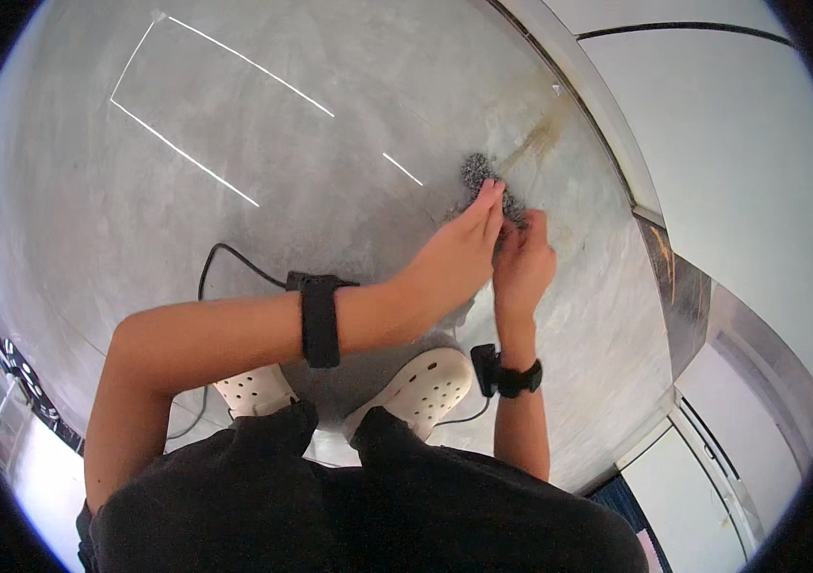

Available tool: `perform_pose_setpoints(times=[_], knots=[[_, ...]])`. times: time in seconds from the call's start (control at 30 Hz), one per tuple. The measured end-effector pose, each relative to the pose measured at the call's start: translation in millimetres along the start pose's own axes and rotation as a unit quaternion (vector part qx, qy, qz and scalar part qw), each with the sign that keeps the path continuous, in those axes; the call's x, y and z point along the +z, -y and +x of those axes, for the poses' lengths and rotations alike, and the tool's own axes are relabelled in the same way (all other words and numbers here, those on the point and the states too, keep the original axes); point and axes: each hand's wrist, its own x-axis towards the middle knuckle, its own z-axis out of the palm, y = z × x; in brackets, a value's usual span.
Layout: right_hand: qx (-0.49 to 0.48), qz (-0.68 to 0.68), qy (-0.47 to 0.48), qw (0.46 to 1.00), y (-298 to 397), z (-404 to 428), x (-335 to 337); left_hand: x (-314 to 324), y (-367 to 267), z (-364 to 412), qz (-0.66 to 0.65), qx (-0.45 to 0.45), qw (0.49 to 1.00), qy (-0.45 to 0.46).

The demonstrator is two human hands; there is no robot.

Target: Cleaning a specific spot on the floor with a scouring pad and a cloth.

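Observation:
A dark grey, speckled, fuzzy clump [477, 170] lies on the smooth grey floor [292, 172], beside a brown stain. The fingers of my left hand [465, 233] are stretched out close together and reach over the clump's middle; whether they grip it is hidden. Just to the right, my right hand [527, 261] has its fingers curled at the clump's lower right end and seems to pinch it there. Both hands are close together, fingertips near each other. The clump's part under the fingers is hidden.
White clog shoes [428, 390] stand below the hands. Black straps with boxes sit on both forearms, and a black cable [234, 251] loops over the floor from the left one. A white panel [729, 129] with a dark lower edge rises at the right. Furniture is at lower left.

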Motion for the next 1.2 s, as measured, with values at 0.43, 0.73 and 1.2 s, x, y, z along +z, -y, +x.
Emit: perform_pose_setpoints(times=[0.43, 0.73, 1.2], knots=[[-0.082, -0.071, -0.094, 0.990, -2.0, 115.3, -10.0, 36.6, 82.3, 67.3, -0.167, 0.009, 0.974, -0.150], [-0.100, -0.060, -0.080, 0.990, 20.2, 116.5, -7.7, 31.2, 64.6, 46.8, -0.025, -0.061, 0.989, -0.133], [-0.027, -0.050, 0.025, 0.998, 10.2, 56.1, 6.4, 14.5, 28.2, 13.2, -0.035, -0.058, 0.998, -0.002]])
